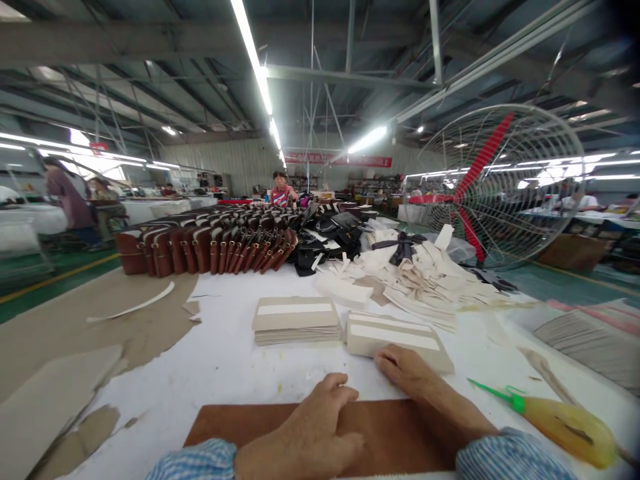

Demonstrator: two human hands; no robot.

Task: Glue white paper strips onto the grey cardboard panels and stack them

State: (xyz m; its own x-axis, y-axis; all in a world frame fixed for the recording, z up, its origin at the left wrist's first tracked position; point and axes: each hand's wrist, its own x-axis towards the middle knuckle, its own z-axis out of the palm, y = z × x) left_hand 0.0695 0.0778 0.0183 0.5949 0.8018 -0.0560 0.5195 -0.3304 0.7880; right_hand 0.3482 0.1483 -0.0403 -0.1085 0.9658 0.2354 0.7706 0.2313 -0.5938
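Note:
A brown leather piece (395,433) lies flat at the near edge of the table. My left hand (320,427) rests over it, thumb and fingers apart, holding nothing. Farther forward, my right hand (405,370) has its fingers curled at the near edge of a beige cardboard panel (420,341) with a white strip along it. This panel lies over the right-hand pile, and my fingertips are partly hidden. Beside it on the left is a neat stack of similar panels (295,320), the top one also bearing a white strip.
A yellow glue bottle (570,427) with a green nozzle lies at right. Behind are rows of brown leather bags (220,247), black pieces (335,233) and heaped pale scraps (425,273). A large caged fan (495,193) stands at right; a person (283,192) is across the table.

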